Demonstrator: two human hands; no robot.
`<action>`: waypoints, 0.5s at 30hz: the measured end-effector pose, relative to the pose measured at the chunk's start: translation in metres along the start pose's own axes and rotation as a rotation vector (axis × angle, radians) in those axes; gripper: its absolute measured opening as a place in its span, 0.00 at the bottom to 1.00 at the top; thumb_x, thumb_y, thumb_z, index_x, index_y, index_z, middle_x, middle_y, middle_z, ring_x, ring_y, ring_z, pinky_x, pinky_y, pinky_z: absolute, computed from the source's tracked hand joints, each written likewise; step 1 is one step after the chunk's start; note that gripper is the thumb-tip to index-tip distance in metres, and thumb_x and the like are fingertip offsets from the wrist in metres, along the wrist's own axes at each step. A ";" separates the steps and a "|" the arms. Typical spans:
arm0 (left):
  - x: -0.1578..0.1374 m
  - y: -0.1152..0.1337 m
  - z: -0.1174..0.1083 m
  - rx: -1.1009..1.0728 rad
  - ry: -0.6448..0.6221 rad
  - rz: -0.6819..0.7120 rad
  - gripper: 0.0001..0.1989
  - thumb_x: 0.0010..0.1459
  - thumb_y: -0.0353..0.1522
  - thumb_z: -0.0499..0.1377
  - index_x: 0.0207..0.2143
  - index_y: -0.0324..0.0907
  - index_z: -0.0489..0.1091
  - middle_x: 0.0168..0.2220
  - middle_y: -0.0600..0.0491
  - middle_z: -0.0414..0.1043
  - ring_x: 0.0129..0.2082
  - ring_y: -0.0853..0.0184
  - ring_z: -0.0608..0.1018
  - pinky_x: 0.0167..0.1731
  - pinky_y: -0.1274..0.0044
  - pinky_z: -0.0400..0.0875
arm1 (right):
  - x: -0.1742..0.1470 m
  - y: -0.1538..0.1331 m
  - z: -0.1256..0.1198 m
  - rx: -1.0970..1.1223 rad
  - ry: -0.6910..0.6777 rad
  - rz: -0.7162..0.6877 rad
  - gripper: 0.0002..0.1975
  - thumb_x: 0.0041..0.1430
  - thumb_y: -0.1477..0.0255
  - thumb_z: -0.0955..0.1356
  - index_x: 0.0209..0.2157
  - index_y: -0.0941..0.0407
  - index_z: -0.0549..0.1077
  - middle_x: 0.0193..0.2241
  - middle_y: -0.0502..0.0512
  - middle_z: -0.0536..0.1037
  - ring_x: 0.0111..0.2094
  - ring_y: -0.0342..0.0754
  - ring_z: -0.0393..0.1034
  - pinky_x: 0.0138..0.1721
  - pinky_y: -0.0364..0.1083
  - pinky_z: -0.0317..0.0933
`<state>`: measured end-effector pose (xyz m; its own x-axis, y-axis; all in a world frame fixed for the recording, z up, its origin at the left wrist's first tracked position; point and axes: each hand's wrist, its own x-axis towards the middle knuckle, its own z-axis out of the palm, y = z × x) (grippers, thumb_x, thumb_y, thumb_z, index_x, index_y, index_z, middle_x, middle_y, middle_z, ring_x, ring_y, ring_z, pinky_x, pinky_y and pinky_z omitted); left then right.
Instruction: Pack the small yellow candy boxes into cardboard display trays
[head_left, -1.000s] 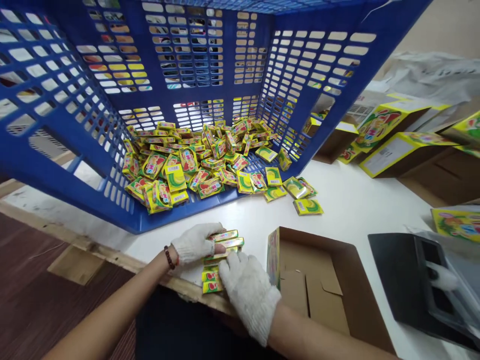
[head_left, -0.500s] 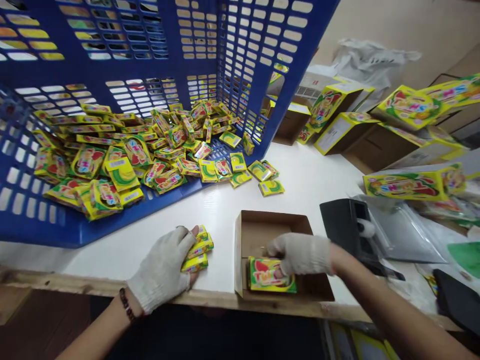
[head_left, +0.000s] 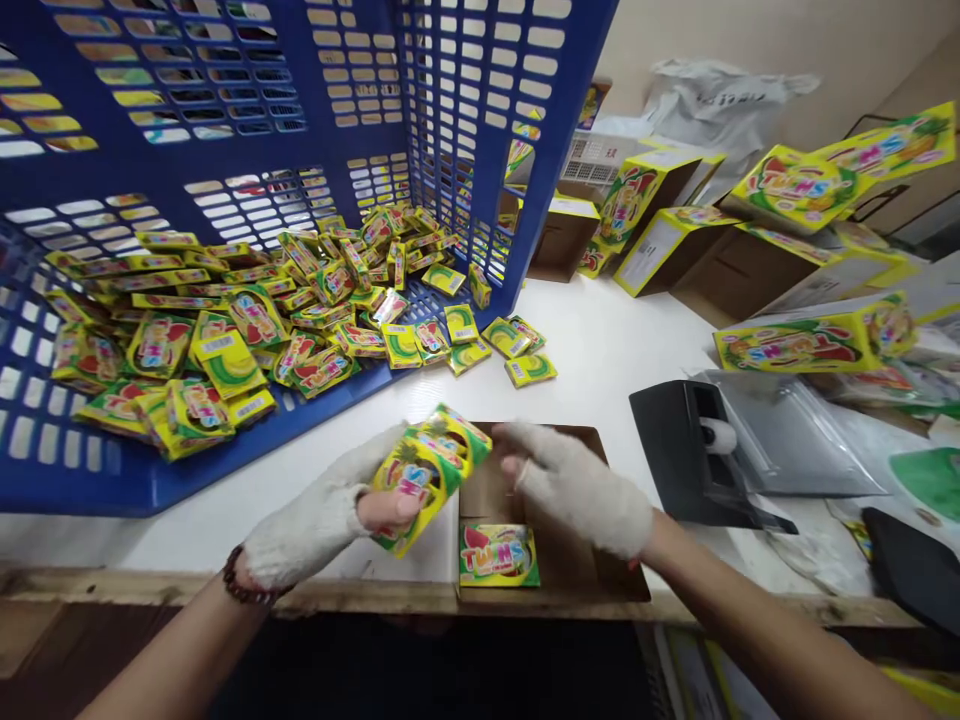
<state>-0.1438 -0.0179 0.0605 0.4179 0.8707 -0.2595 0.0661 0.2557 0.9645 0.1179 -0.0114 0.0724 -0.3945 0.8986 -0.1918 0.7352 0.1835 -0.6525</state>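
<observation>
My left hand (head_left: 330,510), in a white fingerless glove, grips several small yellow-green candy packs (head_left: 427,470) held side by side and tilted above the table. My right hand (head_left: 566,480), gloved alike, is over an open brown carton (head_left: 592,560). Its fingers are slightly blurred, parted and apparently bare of any pack, with the tips close to the right end of the held packs. In the carton's near left corner lies a candy pack (head_left: 499,555) with its "TWINS" print facing up; whether others lie under it is hidden.
A large blue crate (head_left: 247,430) lies tipped at the left, with many candy packs (head_left: 217,350) spilling from its mouth. A black tape dispenser (head_left: 675,450) stands right of the carton, next to clear plastic sheets (head_left: 787,430). Printed open cartons (head_left: 660,260) are piled behind.
My left hand has lifted its packs off the table and turned them towards the carton. My right hand has let go of the pack in the carton and moved up.
</observation>
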 end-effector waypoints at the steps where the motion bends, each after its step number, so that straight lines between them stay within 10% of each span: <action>1: 0.004 0.005 0.006 -0.029 -0.093 -0.023 0.28 0.51 0.39 0.66 0.55 0.44 0.70 0.42 0.48 0.77 0.39 0.56 0.78 0.35 0.72 0.75 | 0.001 -0.003 -0.010 0.105 -0.002 -0.017 0.24 0.67 0.63 0.57 0.62 0.56 0.60 0.43 0.59 0.76 0.37 0.47 0.74 0.40 0.49 0.69; 4: 0.015 0.017 0.020 -0.095 -0.235 -0.037 0.31 0.53 0.38 0.65 0.59 0.46 0.64 0.49 0.47 0.74 0.48 0.54 0.76 0.42 0.69 0.74 | 0.001 -0.013 -0.034 0.402 -0.110 -0.073 0.29 0.67 0.62 0.59 0.66 0.55 0.52 0.41 0.56 0.77 0.32 0.44 0.74 0.34 0.46 0.70; 10: 0.017 0.042 0.032 0.036 -0.309 0.027 0.31 0.52 0.34 0.65 0.59 0.50 0.65 0.54 0.50 0.71 0.56 0.54 0.71 0.55 0.64 0.67 | -0.008 -0.015 -0.046 0.422 -0.141 -0.183 0.27 0.61 0.64 0.65 0.61 0.53 0.62 0.58 0.55 0.69 0.58 0.52 0.63 0.58 0.53 0.59; 15: 0.018 0.033 0.032 -0.052 -0.280 -0.029 0.29 0.53 0.38 0.65 0.58 0.47 0.67 0.50 0.48 0.74 0.50 0.54 0.76 0.48 0.66 0.72 | -0.009 -0.008 -0.039 0.581 -0.220 0.001 0.24 0.61 0.58 0.65 0.54 0.54 0.59 0.42 0.55 0.74 0.32 0.44 0.73 0.30 0.44 0.70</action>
<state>-0.1050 -0.0073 0.0892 0.6509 0.7146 -0.2561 0.0378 0.3065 0.9511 0.1369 -0.0052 0.1084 -0.5441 0.7839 -0.2990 0.3403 -0.1195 -0.9327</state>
